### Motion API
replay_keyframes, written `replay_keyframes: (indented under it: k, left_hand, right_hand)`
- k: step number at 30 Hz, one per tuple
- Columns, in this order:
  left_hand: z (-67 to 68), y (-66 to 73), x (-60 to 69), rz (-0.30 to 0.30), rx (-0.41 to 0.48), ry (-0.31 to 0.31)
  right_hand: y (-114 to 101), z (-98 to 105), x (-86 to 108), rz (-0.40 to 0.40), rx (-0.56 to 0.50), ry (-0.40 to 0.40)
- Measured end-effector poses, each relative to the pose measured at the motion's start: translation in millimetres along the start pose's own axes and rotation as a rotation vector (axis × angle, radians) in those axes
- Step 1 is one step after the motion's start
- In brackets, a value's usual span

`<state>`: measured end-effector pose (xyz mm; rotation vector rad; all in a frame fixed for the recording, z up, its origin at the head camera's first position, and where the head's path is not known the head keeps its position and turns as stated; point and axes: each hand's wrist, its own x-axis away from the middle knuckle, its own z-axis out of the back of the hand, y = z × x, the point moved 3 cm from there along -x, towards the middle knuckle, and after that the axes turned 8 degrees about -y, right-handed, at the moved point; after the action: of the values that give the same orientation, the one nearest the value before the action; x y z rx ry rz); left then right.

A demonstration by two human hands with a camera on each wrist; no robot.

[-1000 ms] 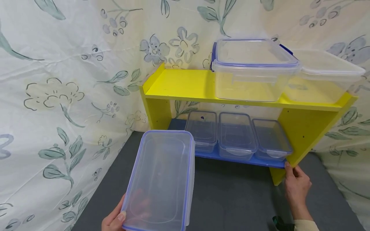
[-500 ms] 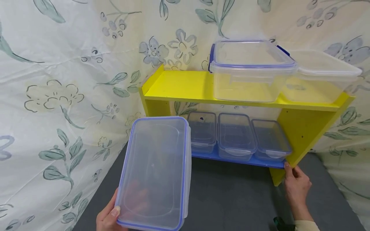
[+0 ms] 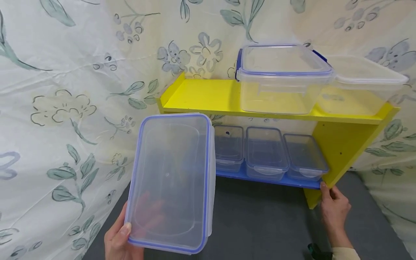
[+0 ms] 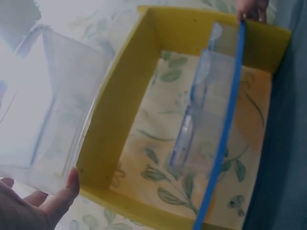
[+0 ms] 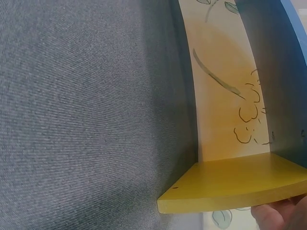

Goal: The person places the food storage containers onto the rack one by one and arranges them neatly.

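Note:
My left hand (image 3: 118, 238) grips a clear food container (image 3: 172, 184) with a blue-edged lid by its lower left corner. The thumb lies on the rim, and the other fingers show faintly through the plastic. The container is raised and tilted, its lid facing me, in front of the left part of a yellow shelf unit (image 3: 208, 95). In the left wrist view the hand (image 4: 41, 208) holds its near edge. My right hand (image 3: 334, 211) grips the unit's right side panel, thumb by the corner of the blue lower board (image 3: 235, 175); the right wrist view shows fingers against that panel.
Three lidded containers, left (image 3: 229, 148), middle (image 3: 266, 153) and right (image 3: 305, 157), stand in a row on the blue board. On the upper board are a large blue-rimmed container (image 3: 279, 90) and a white-lidded one (image 3: 364, 90). A dark grey cloth (image 3: 260, 224) lies underneath.
My left hand has lifted the container upward and slightly left, and it now covers the unit's left side panel. The right hand stays at the right panel.

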<state>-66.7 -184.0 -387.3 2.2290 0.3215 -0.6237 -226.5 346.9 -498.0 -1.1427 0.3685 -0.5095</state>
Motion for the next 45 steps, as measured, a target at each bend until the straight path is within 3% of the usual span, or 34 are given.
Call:
replay_keyframes:
  k: [3, 5, 10, 14, 22, 27, 39, 45]
  left_hand:
    - [-6.6, 0.6, -5.7, 0.042, -0.092, 0.009]
    - [-9.3, 1.7, -8.9, 0.056, -0.179, 0.073]
    - [-14.0, 4.5, -15.6, 0.036, -0.252, 0.231]
    - [-19.0, 6.9, -21.6, 0.044, -0.31, 0.285]
    - [-25.9, 13.8, -32.9, -0.014, -0.295, 0.282]
    - [-29.0, 13.9, -42.5, -0.004, -0.343, 0.361]
    - [-32.7, 12.2, -59.5, -0.085, -0.187, 0.309]
    - [-35.1, 15.5, -66.9, -0.128, -0.122, 0.219]
  right_hand:
    - [0.3, 0.3, -1.0, -0.017, -0.006, 0.004]
    - [0.2, 0.6, -1.6, -0.025, -0.013, 0.005]
    - [0.5, 0.5, -0.3, 0.001, -0.014, 0.015]
    - [2.0, -0.9, 0.4, 0.01, -0.004, 0.01]
    - [3.2, -1.2, 0.1, 0.004, -0.015, 0.02]
    - [2.4, -0.8, -0.3, -0.015, 0.002, -0.001]
    - [4.1, -2.2, -0.8, 0.012, -0.012, 0.004]
    - [3.9, -2.0, -2.2, 0.034, -0.003, 0.03]
